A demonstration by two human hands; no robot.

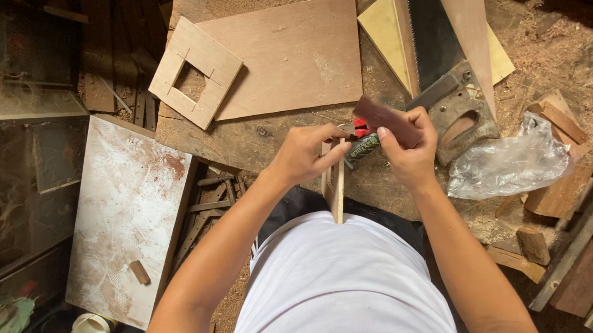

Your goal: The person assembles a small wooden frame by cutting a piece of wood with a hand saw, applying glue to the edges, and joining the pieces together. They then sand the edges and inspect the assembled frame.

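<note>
Pinching the thin wooden strips (337, 191) in my left hand (306, 153), their long axis running from the bench's near edge back to my belly, my right hand (405, 148), just beside, fingers closed around a dark wooden block (385, 118).

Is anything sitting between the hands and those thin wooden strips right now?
Nothing visible does. The left hand already pinches the top of the wooden strips, which stand against the workbench edge. The right hand, gripping a dark wooden block, is just beside them; a small red tool lies behind.
</note>
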